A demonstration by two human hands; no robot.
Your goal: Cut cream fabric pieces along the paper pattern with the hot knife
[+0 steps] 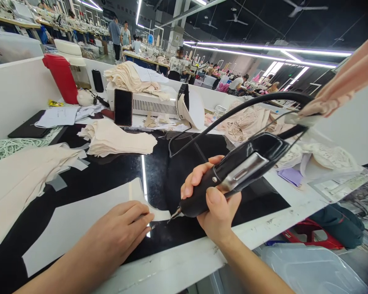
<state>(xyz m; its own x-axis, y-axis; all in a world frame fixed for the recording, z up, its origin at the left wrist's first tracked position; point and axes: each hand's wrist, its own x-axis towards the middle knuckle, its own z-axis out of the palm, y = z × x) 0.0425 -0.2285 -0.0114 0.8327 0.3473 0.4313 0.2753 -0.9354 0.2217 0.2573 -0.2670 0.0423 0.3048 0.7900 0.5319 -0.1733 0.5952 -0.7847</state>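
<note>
The left hand lies nearest, palm down and fingers stretched out flat, pressing on the near right corner of a white cut piece and gripping nothing. The piece lies spread on the glossy black worktop, with its narrow pointed end running out to the right past the fingertips. Just beside it, the right hand is wrapped tight round a black handheld tool, thumb on top near a metal clip and fingers curled beneath. The tool slants down to the left, and its fine metal tip sits at the edge of the pointed end of the white piece; whether it touches the material I cannot tell. A black cable arcs up and to the right from the back of the tool.

Further back, a folded stack of beige fabric rests on the worktop, and a larger beige heap lies at the left. Behind the stack a dark phone leans upright against a white machine box. A red container stands by the white partition at the far left
</note>
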